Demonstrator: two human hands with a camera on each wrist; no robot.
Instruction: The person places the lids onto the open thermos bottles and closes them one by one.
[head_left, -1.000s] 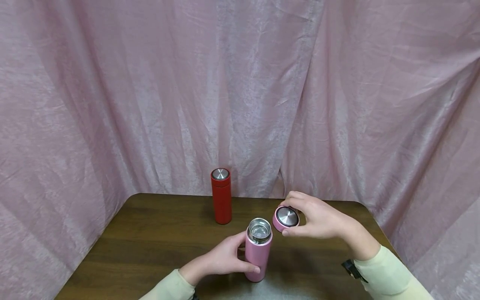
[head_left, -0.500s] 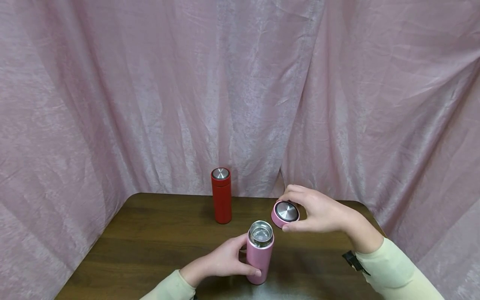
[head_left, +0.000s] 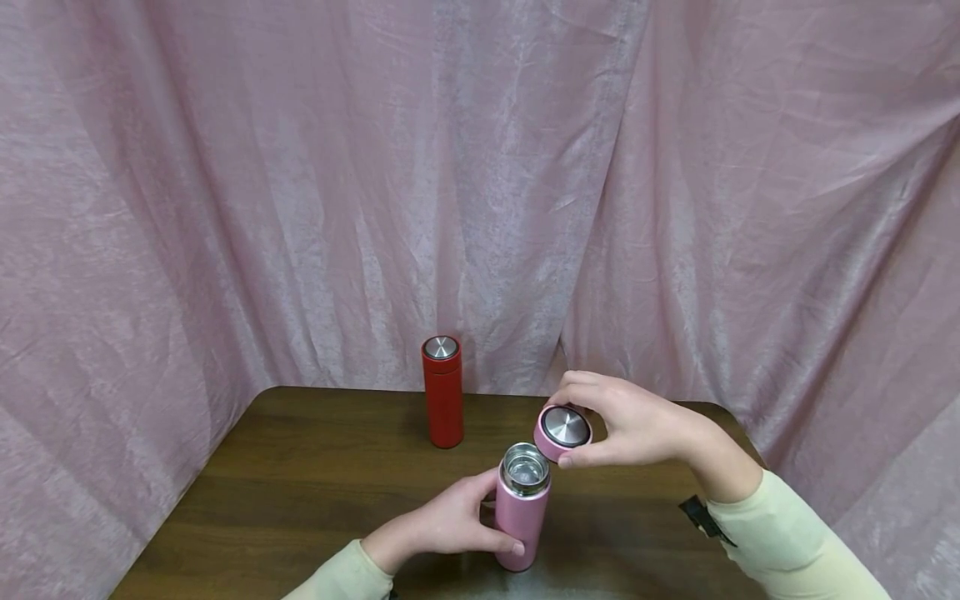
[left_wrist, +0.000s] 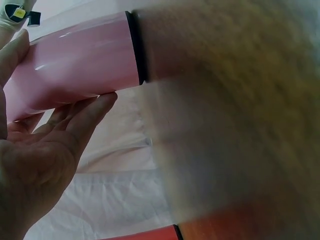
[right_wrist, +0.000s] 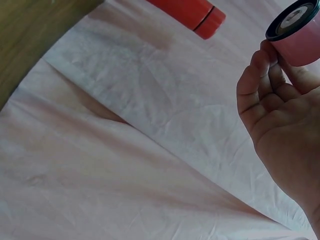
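My left hand (head_left: 457, 518) grips a pink thermos flask (head_left: 521, 525) round its body. The flask stands upright with its steel mouth uncovered, and its dark base ring shows in the left wrist view. Between thumb and fingers, my right hand (head_left: 626, 421) pinches the pink lid (head_left: 564, 428), which has a round silver top. The lid is tilted and overlaps the flask's far right rim in the head view. Its black-edged underside (right_wrist: 292, 19) faces the right wrist camera.
A capped red thermos flask (head_left: 444, 396) stands upright farther back on the brown wooden table (head_left: 322, 475). Pink curtains (head_left: 480, 183) hang close behind the table's back edge and along both sides.
The right hand has carried the lid left, closer over the flask's mouth. The pink flask in my left hand has shifted slightly right and nearer. The red flask has stayed put.
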